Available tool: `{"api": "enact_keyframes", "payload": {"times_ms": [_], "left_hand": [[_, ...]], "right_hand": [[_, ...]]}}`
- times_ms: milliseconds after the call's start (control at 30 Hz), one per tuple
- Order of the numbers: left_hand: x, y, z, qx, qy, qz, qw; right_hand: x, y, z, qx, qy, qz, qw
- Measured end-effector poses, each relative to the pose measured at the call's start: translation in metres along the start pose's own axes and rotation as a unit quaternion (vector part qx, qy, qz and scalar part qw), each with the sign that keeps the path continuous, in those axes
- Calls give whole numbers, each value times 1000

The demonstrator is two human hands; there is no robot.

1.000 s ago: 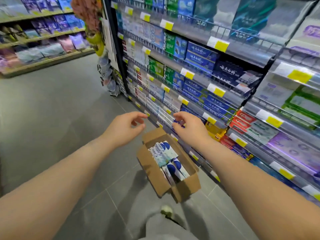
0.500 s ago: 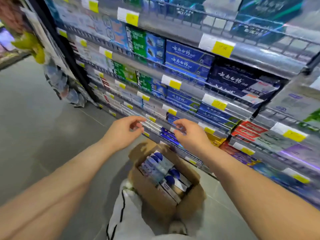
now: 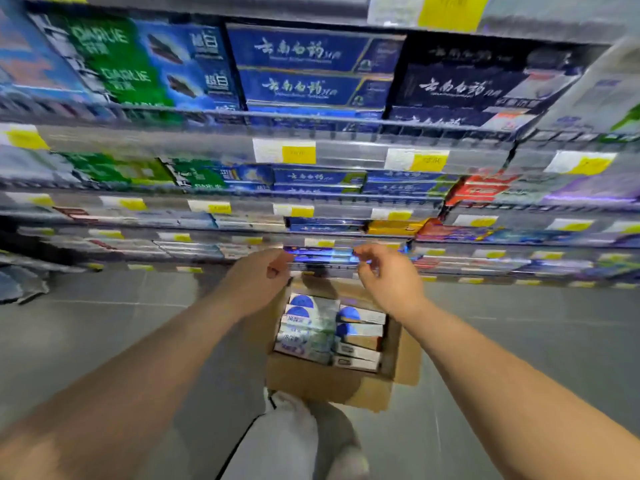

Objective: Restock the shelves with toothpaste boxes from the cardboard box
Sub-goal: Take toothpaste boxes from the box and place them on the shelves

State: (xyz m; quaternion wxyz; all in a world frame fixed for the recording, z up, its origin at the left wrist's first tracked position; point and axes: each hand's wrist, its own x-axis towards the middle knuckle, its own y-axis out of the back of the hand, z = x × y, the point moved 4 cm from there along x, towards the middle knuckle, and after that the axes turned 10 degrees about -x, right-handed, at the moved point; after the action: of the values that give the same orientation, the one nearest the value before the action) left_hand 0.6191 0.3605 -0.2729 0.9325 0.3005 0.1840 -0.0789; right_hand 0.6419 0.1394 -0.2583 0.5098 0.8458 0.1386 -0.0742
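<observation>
Swinging round since a second back, the view faced the shelves (image 3: 346,133) square on, and both hands had closed in on a low row. The right hand (image 3: 391,278) had its fingers pinched narrow on the right end of a blue toothpaste box (image 3: 322,257) at the shelf lip. The left hand (image 3: 256,282) sat curled at that box's 9 o'clock end, too blurry to tell if it gripped. The cardboard box (image 3: 329,379) sat on the floor (image 3: 104,323) at 6 o'clock of the hands, still well stocked. My guess: this one was nearly seated, with plenty more to go.
</observation>
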Motion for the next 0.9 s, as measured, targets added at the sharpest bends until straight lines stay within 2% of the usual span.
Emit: {"api": "enact_keyframes", "payload": {"times_ms": [133,333,467,600,733,900], "left_hand": [[19,-37,-54,-7,22,-18,1000],[60,-115,-161,62,32,-29,997],[83,-162,-229,72,17,-1,997],[98,-198,-294,60,-19,10,998],[110,-216,-348,67,-9,32,997],[103,-228,-374,38,-7,62,997]], "right_hand": [[10,-64,36,22,-33,-6,999],[26,-225,113,35,-68,-72,995],[45,-340,160,7,-48,-106,993],[76,-435,189,-8,13,-91,996],[96,-502,206,-103,59,-111,987],[95,-533,218,-221,60,-87,969]]}}
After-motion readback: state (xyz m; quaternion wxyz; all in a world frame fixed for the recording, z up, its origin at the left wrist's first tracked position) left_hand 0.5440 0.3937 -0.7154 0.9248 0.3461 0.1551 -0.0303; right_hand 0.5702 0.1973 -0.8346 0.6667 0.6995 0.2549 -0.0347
